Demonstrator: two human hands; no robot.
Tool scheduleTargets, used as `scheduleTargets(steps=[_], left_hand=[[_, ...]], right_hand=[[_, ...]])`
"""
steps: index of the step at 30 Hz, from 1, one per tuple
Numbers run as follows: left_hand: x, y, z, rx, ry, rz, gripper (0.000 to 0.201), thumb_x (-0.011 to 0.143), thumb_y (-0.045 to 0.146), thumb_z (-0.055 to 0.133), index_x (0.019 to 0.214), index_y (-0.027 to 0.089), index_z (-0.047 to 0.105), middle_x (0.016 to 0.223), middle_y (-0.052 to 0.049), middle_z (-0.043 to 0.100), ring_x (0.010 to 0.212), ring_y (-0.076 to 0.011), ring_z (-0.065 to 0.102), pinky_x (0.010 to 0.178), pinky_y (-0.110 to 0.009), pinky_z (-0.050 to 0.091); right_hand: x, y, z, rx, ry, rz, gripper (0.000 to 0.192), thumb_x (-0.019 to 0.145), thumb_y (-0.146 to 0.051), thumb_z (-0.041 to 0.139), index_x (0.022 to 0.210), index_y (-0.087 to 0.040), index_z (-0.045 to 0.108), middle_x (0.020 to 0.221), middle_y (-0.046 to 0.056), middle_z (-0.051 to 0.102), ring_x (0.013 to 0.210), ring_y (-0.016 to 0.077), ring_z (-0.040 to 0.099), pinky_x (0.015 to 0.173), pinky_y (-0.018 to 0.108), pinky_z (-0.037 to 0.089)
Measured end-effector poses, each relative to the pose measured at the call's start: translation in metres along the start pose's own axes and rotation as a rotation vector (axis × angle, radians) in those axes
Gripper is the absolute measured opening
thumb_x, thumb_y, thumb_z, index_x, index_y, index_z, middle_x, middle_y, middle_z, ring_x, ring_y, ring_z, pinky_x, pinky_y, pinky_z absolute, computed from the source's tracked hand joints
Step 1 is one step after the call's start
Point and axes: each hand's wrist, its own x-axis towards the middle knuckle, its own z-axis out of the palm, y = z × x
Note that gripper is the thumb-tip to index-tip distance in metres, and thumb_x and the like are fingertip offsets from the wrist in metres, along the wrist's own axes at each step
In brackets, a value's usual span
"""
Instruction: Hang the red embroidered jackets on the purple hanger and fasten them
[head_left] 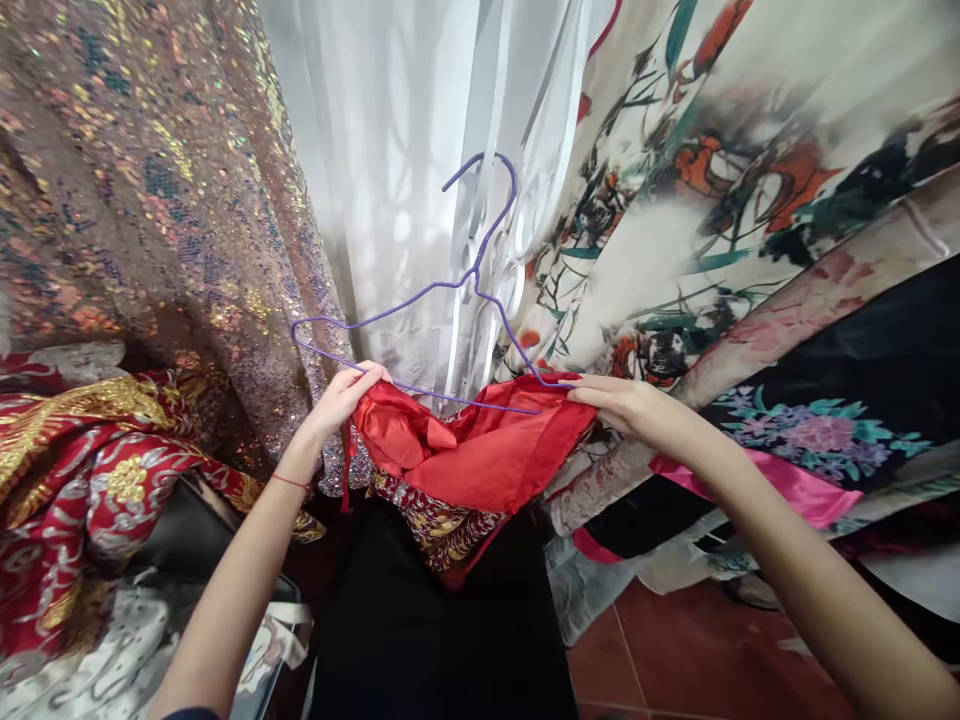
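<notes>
Both hands (349, 398) (619, 402) hold a red garment (484, 465), a purple hanger (475, 270) seemingly partly inside.

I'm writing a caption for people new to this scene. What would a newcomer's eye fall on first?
Probably the shiny red satiny garment at the centre, held between the left hand and the right hand. Next, the thin purple hanger rising above and partly overlapping it. At the upper left, the glittering multicoloured sequined cloth also draws attention.

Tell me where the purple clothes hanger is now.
In the head view, the purple clothes hanger is at centre, its right end by the right hand and red-lined garment.
</notes>
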Motion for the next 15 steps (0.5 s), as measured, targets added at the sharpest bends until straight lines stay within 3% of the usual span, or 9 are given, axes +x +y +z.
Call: scheduleTargets(steps=[3,6,9,11,13,15], left_hand=[[-0.010,-0.003,0.012,0.018,0.037,0.031,0.048,0.074,0.065,0.072,0.075,0.018,0.069,0.082,-0.005,0.065,0.076,-0.0165,0.058,0.073,-0.027,0.047],[-0.020,-0.005,0.023,0.046,0.124,0.065,0.047,0.076,0.065,0.069,0.075,0.018,0.069,0.085,-0.006,0.066,0.079,-0.0169,0.059,0.075,-0.026,0.047],[-0.026,-0.005,0.028,0.052,0.163,0.066,0.047,0.079,0.065,0.066,0.076,0.018,0.068,0.085,-0.005,0.066,0.078,-0.0157,0.058,0.075,-0.025,0.047],[-0.027,-0.001,0.027,0.051,0.163,0.057,0.048,0.079,0.066,0.065,0.077,0.018,0.067,0.085,-0.005,0.066,0.077,-0.0152,0.058,0.074,-0.025,0.048],[-0.027,0.005,0.022,0.071,0.168,0.064,0.049,0.080,0.066,0.064,0.080,0.017,0.067,0.087,-0.005,0.066,0.079,-0.0155,0.059,0.076,-0.025,0.049],[-0.027,0.011,0.014,0.118,0.183,0.075,0.049,0.080,0.066,0.064,0.088,0.017,0.068,0.093,-0.005,0.068,0.083,-0.0160,0.061,0.080,-0.026,0.050]], right_hand=[[0.017,-0.005,-0.011,0.127,0.083,0.058,0.035,0.099,-0.023,0.037,0.115,-0.025,0.068,0.124,0.008,0.071,0.112,0.0234,0.069,0.094,0.036,0.056],[0.036,-0.018,-0.015,0.228,0.205,0.091,0.032,0.097,-0.023,0.039,0.111,-0.023,0.068,0.115,0.008,0.074,0.107,0.0232,0.071,0.095,0.036,0.054],[0.052,-0.036,-0.011,0.325,0.306,0.137,0.023,0.095,-0.022,0.039,0.098,-0.021,0.062,0.093,0.006,0.072,0.086,0.0191,0.070,0.080,0.030,0.053],[0.058,-0.046,-0.005,0.412,0.321,0.169,0.012,0.095,-0.024,0.040,0.095,-0.022,0.052,0.079,0.001,0.064,0.067,0.0149,0.060,0.065,0.027,0.048],[0.062,-0.055,0.001,0.491,0.308,0.211,0.007,0.094,-0.026,0.041,0.100,-0.023,0.044,0.068,-0.005,0.052,0.054,0.0125,0.049,0.056,0.025,0.041],[0.064,-0.061,0.004,0.520,0.281,0.263,0.018,0.092,-0.025,0.042,0.109,-0.023,0.039,0.059,-0.010,0.042,0.047,0.0125,0.041,0.053,0.025,0.036]])
